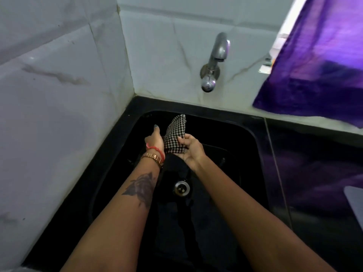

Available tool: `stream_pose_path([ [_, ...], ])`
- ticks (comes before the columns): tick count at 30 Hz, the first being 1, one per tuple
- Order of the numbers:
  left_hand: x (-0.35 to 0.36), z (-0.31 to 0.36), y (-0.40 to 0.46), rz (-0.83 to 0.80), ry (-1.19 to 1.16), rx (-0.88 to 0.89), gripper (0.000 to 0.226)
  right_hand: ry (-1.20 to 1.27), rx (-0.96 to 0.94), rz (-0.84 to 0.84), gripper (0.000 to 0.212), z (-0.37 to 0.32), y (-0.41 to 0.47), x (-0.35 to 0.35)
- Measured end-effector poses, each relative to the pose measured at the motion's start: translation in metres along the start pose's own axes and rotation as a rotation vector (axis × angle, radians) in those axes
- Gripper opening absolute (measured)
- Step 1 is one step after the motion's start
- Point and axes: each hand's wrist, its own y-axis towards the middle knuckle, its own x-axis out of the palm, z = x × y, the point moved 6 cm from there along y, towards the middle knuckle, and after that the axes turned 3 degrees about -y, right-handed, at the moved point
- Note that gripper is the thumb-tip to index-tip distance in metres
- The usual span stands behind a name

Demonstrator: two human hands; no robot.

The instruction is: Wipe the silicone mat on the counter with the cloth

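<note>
A black-and-white checked cloth is bunched up over the black sink, below the wall tap. My right hand grips its lower part from the right, fingers curled around it. My left hand presses against the cloth's left side, thumb raised; how far its fingers close on the cloth is hidden. At the far right edge, a pale grey corner of what may be the silicone mat lies on the dark counter.
A chrome tap sticks out of the white tiled wall above the sink. The drain sits mid-basin. A purple cloth hangs at the upper right. Black glossy counter extends right of the sink; tiled wall closes the left.
</note>
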Motion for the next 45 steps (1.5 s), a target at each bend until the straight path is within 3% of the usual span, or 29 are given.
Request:
stream_pose_path([
  [4, 0.029, -0.04, -0.045, -0.285, -0.052, -0.207, 0.048, -0.088, -0.002, 0.031, 0.019, -0.004, -0.041, -0.041],
  [8, 0.052, -0.075, -0.088, -0.436, 0.028, -0.219, 0.047, -0.098, -0.028, 0.041, 0.02, -0.008, -0.087, -0.087],
  [10, 0.061, -0.093, -0.099, -0.445, 0.063, -0.205, 0.059, -0.099, -0.037, 0.057, 0.021, -0.012, -0.111, -0.112],
  [17, 0.104, -0.142, -0.212, -0.508, 0.121, -0.126, 0.053, -0.083, -0.058, 0.128, 0.014, -0.023, -0.219, -0.207],
  [26, 0.164, -0.208, -0.35, -0.682, 0.15, -0.155, 0.038, -0.017, -0.178, 0.216, 0.048, -0.037, -0.322, -0.308],
  [32, 0.21, -0.243, -0.406, -0.784, 0.142, -0.241, 0.032, -0.009, -0.227, 0.373, 0.038, -0.044, -0.361, -0.377],
  [39, 0.283, -0.279, -0.432, -0.891, 0.256, -0.256, 0.017, -0.153, -0.299, 0.691, 0.023, -0.058, -0.395, -0.466],
  [43, 0.318, -0.299, -0.444, -0.979, 0.291, -0.34, 0.02, -0.145, -0.282, 0.739, 0.029, -0.071, -0.407, -0.496],
  [45, 0.331, -0.306, -0.447, -1.019, 0.289, -0.388, 0.022, -0.06, -0.267, 0.658, 0.028, -0.076, -0.411, -0.502],
])
